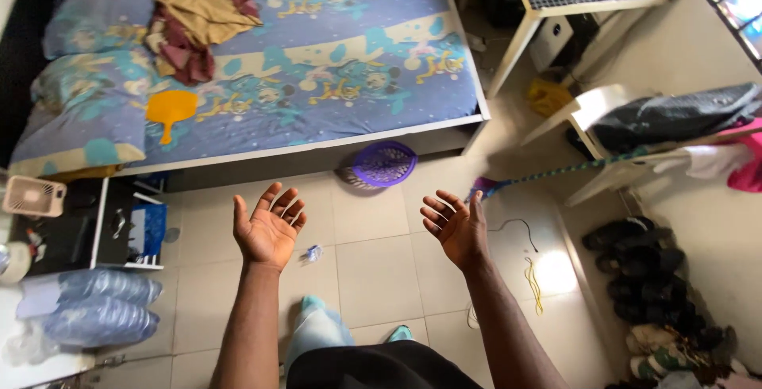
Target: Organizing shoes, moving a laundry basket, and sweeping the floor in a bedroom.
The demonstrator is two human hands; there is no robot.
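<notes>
left hand (268, 233): palm up, fingers spread, empty | right hand (456, 226): likewise | nearest: small wrapper (311, 254) on floor (381, 270), beside left hand, centre frame

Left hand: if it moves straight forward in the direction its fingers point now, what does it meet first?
The left hand is open, palm up, fingers pointing toward the bed. Nothing shows in between but bare floor tiles, so probably the bed's front edge comes first. Depth is unclear from this view.
</notes>
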